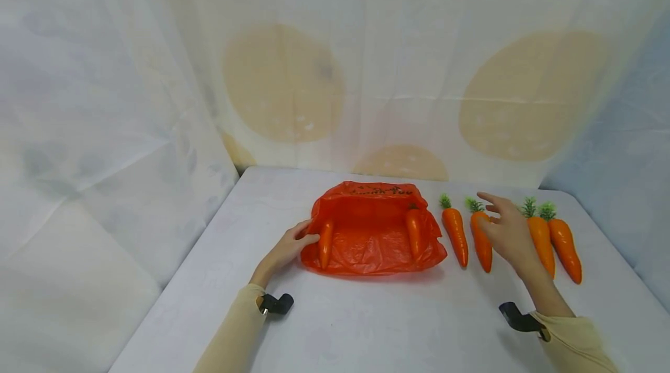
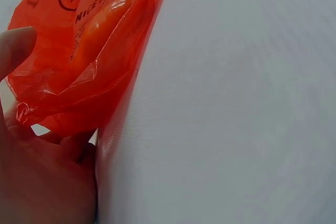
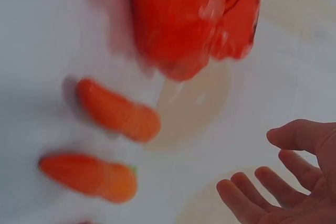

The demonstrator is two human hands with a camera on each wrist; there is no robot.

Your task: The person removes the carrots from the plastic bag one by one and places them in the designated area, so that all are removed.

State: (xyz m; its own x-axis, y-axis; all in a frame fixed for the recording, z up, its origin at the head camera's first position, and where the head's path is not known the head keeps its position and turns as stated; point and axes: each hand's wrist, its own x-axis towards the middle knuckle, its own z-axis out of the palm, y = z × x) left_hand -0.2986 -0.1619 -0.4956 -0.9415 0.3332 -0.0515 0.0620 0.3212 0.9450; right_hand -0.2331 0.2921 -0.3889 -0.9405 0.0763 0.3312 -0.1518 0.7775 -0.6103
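Observation:
A red plastic bag (image 1: 374,256) lies with its mouth spread toward me. Inside it, one carrot (image 1: 325,244) rests at the left and another carrot (image 1: 414,233) at the right. My left hand (image 1: 285,249) holds the bag's left edge, thumb in front and the other fingers partly hidden behind the plastic. Over the row of carrots to the right hovers my right hand (image 1: 510,233), fingers spread apart and holding nothing. Nearest it is a carrot (image 1: 481,242) with a green top, with another carrot (image 1: 455,236) closer to the bag.
Two more carrots, an inner carrot (image 1: 541,245) and an outer carrot (image 1: 566,251), lie side by side at the right. All rest on a white table (image 1: 366,326). A pale curtain (image 1: 398,99) with tan spots hangs behind the table and along its sides.

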